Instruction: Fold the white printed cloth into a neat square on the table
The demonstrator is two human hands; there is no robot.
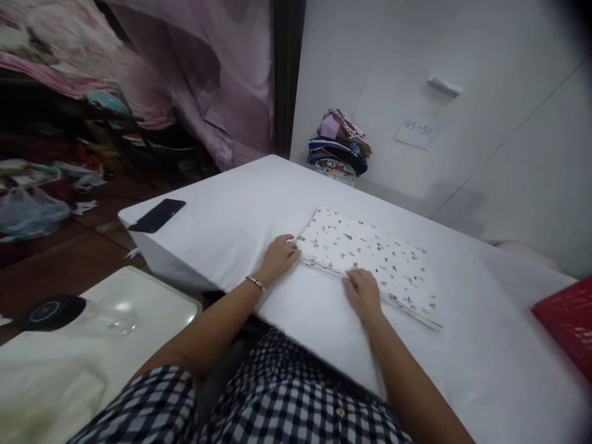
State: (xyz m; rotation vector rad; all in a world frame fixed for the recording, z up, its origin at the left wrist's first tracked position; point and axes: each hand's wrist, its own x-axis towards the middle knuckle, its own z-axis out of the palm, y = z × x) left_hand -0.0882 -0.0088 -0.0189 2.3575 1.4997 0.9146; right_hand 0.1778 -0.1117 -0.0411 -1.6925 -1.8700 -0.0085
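A folded white cloth (370,253) with a scattered small grey print lies flat on the white-covered table, several layers showing along its near edge. My left hand (280,258), with a bracelet at the wrist, has its fingers closed on the cloth's near left corner. Along the near edge, around its middle, my right hand (364,291) grips the layers with bent fingers. Small dark details show at the fingers of both hands, too blurred to name. The undersides of the fingers are hidden.
A black phone (158,215) lies at the table's left corner. Folded fabrics (340,145) are stacked beyond the far edge, by the wall. At the lower left, a clear bottle with a black base (53,312) lies on a white surface. Something red (567,324) stands at right.
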